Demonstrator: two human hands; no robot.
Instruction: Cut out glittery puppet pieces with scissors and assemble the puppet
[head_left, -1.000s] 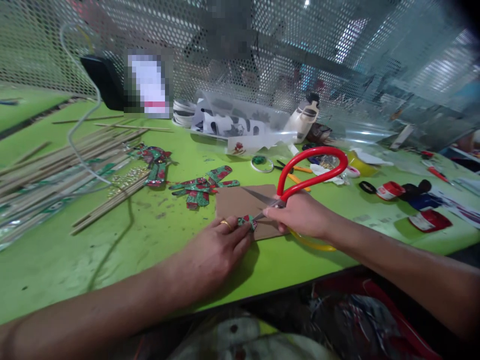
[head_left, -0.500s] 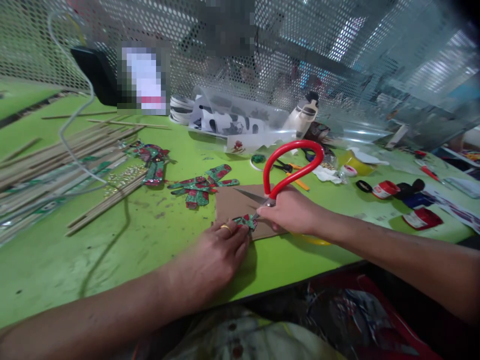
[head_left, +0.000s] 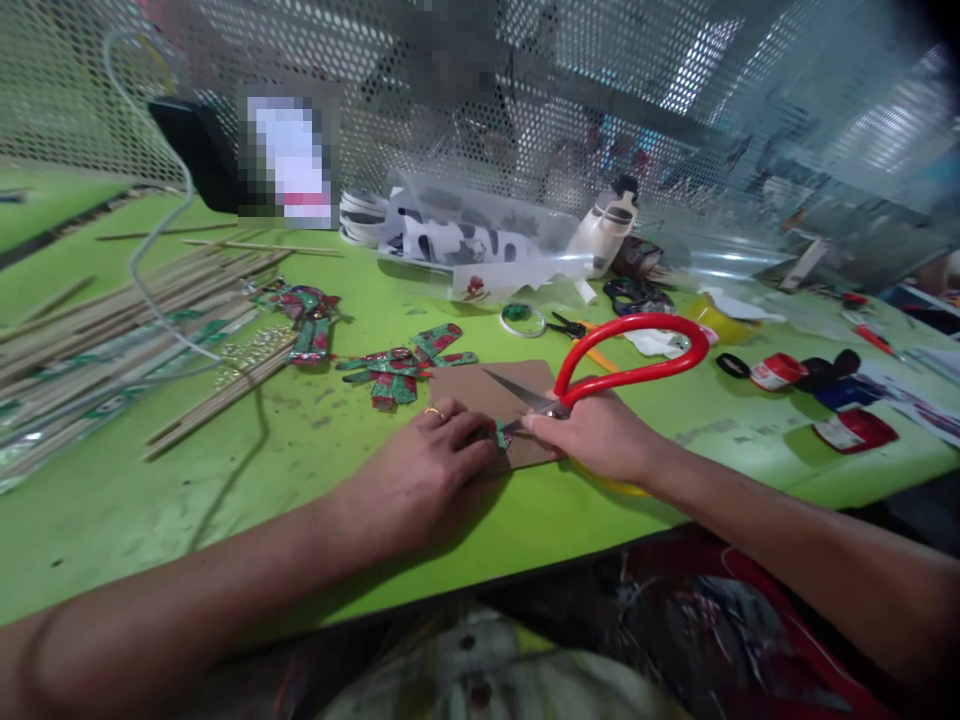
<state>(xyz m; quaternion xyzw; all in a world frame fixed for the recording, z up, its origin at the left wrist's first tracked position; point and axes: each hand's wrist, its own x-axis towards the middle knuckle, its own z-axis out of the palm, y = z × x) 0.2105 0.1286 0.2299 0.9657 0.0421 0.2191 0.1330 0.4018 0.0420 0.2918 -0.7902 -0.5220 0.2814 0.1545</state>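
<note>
Gripping scissors (head_left: 562,392), sticks (head_left: 217,400) left, jars (head_left: 859,430) right

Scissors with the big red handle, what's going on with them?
The right hand is holding the scissors with their blades apart, above some cardboard. The left hand has its fingertips at a small green-and-red patterned piece on the cardboard, near one blade's tip. More patterned pieces lie on the green table, left of the cardboard, with thin wooden sticks further left.

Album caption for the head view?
Right hand grips open scissors; left hand holds a patterned piece over brown cardboard.
</note>
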